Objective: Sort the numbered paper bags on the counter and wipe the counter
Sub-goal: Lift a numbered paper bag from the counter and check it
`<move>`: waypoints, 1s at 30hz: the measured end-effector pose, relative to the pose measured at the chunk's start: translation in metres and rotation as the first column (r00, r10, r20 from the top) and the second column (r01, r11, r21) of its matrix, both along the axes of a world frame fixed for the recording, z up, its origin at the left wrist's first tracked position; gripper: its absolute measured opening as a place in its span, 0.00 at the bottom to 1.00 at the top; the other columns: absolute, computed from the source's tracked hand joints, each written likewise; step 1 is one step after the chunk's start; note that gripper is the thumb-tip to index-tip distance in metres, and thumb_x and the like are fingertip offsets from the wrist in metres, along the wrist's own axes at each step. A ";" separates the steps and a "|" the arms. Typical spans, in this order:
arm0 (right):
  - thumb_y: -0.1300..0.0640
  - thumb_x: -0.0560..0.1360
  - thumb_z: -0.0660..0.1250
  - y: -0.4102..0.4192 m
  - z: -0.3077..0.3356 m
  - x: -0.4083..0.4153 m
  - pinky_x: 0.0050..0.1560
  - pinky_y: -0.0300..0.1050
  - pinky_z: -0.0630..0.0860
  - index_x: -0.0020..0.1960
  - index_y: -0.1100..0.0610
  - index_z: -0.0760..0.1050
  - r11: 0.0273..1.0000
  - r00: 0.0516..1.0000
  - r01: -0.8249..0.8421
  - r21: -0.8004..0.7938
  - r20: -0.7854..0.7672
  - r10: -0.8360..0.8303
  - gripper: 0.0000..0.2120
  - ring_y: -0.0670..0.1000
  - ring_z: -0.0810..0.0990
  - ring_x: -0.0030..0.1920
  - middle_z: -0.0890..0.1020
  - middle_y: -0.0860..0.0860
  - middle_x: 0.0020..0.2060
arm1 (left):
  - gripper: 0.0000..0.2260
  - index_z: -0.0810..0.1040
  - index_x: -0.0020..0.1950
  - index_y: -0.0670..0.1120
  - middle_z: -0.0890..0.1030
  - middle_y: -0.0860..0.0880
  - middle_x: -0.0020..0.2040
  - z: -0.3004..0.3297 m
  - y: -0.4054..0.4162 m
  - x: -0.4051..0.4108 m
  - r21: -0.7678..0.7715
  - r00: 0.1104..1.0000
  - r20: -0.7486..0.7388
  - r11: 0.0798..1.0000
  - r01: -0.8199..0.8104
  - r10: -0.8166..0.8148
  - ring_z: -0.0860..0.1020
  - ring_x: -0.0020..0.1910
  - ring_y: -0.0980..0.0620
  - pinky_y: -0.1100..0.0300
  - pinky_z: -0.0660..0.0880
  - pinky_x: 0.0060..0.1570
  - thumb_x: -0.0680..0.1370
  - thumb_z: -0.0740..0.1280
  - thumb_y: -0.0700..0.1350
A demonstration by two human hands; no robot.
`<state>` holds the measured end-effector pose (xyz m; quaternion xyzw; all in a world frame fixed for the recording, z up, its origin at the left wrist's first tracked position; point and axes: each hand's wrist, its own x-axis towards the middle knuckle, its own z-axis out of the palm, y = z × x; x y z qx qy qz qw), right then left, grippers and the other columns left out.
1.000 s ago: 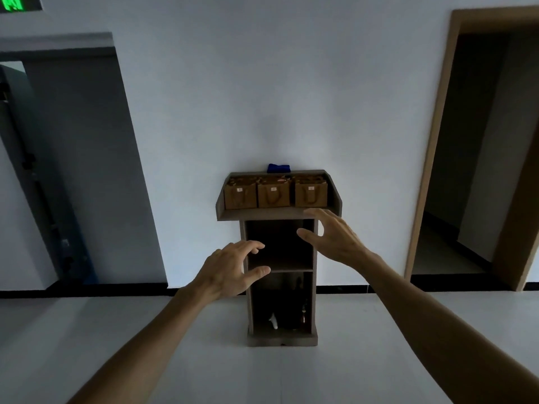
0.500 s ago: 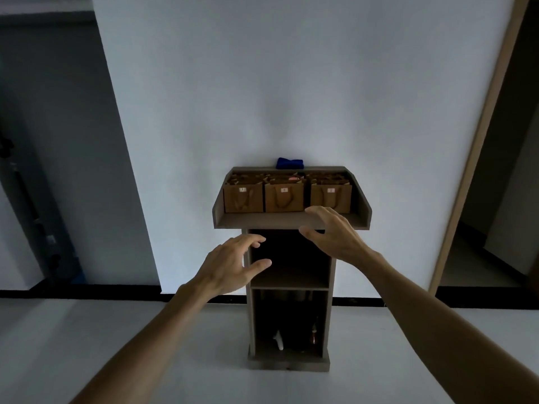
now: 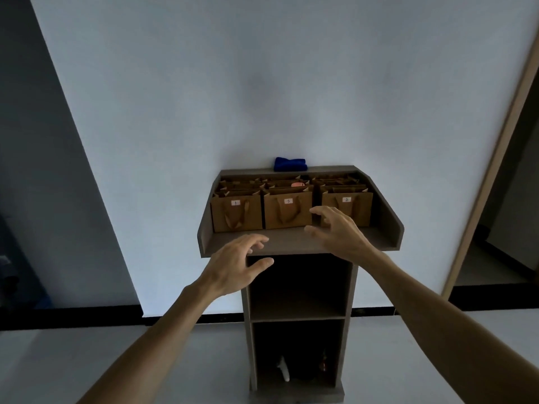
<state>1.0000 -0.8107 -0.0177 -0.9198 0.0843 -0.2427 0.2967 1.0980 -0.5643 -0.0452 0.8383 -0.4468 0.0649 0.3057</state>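
Brown paper bags stand in three rows on the grey counter (image 3: 291, 243) of a lectern against the wall. The front ones carry labels: bag 1 (image 3: 236, 212) at left, bag 5 (image 3: 287, 209) in the middle, bag 2 (image 3: 354, 205) at right. More bags stand behind each. A folded blue cloth (image 3: 290, 164) lies on the counter's back rim. My left hand (image 3: 236, 263) hovers open at the counter's front edge below bag 1. My right hand (image 3: 338, 231) is open over the counter, its fingers in front of the gap between bags 5 and 2.
The lectern has raised side walls (image 3: 392, 225) and two open shelves (image 3: 297, 316) below; small objects sit on the bottom one. A wooden door frame (image 3: 490, 170) stands at right, a dark doorway (image 3: 35, 199) at left. Pale floor surrounds the lectern.
I have come closer to the lectern, which now fills more of the view. Both hands rose from below the counter to its front edge, the right one reaching toward the bags.
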 end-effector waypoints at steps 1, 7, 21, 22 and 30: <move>0.47 0.76 0.69 -0.007 -0.003 0.013 0.61 0.44 0.72 0.71 0.51 0.68 1.000 1.000 -0.004 0.003 -0.002 0.004 0.25 0.50 0.72 0.66 0.72 0.50 0.68 | 0.24 0.70 0.68 0.57 0.77 0.58 0.61 -0.005 -0.006 0.013 -0.001 1.000 -0.009 1.000 0.001 -0.001 0.75 0.57 0.60 0.54 0.77 0.56 0.74 0.65 0.62; 0.48 0.77 0.68 -0.054 -0.020 0.098 0.58 0.41 0.71 0.71 0.52 0.68 0.999 0.998 -0.040 0.003 -0.043 0.040 0.25 0.48 0.72 0.63 0.71 0.51 0.69 | 0.22 0.71 0.67 0.56 0.77 0.58 0.60 -0.030 -0.050 0.090 0.006 1.000 -0.018 1.000 -0.014 0.014 0.75 0.55 0.59 0.53 0.78 0.54 0.75 0.65 0.60; 0.50 0.77 0.67 -0.143 -0.022 0.314 0.60 0.49 0.78 0.68 0.51 0.71 0.981 0.980 -0.194 -0.026 0.030 0.194 0.20 0.50 0.77 0.60 0.75 0.50 0.64 | 0.19 0.71 0.68 0.54 0.77 0.56 0.61 -0.031 -0.132 0.270 -0.004 0.985 -0.040 0.985 -0.171 0.171 0.76 0.56 0.60 0.60 0.78 0.53 0.78 0.66 0.54; 0.50 0.78 0.67 -0.145 -0.024 0.324 0.60 0.45 0.76 0.68 0.52 0.71 0.979 0.979 -0.202 -0.032 0.028 0.203 0.20 0.49 0.76 0.61 0.75 0.50 0.65 | 0.19 0.71 0.68 0.55 0.77 0.56 0.62 -0.034 -0.132 0.278 0.000 0.984 -0.038 0.985 -0.174 0.174 0.77 0.56 0.60 0.60 0.78 0.53 0.78 0.66 0.54; 0.51 0.79 0.66 -0.147 -0.040 0.393 0.56 0.40 0.74 0.65 0.51 0.73 0.963 0.965 -0.263 -0.057 0.003 0.263 0.16 0.48 0.76 0.60 0.76 0.49 0.62 | 0.17 0.73 0.66 0.51 0.76 0.55 0.63 -0.035 -0.130 0.342 -0.034 0.969 0.013 0.968 -0.247 0.247 0.74 0.61 0.60 0.65 0.73 0.58 0.78 0.67 0.49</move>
